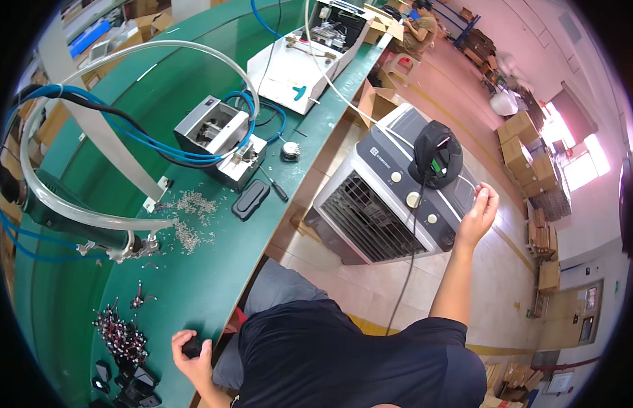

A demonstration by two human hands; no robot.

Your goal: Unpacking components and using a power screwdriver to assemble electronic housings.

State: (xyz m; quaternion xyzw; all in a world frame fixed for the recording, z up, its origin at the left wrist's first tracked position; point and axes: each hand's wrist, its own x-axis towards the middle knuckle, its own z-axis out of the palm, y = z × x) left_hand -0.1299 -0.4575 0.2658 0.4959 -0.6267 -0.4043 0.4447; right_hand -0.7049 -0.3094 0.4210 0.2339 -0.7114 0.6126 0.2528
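Observation:
Near the front edge of the green workbench, my left hand is closed around a small black plastic part. Beside it on the bench lie a pile of small wired parts with red and black leads and several black plastic housings. My right hand is raised over the far right side of a grey and white air cooler, its fingers curled together. A white cable runs up to those fingertips; whether they grip it or something else is hidden.
A black cap-like bundle sits on the cooler. Loose screws, a black case, a screwdriver and a screw-feeding machine occupy the bench. A hose-fed driver overhangs its left. Another person sits far off.

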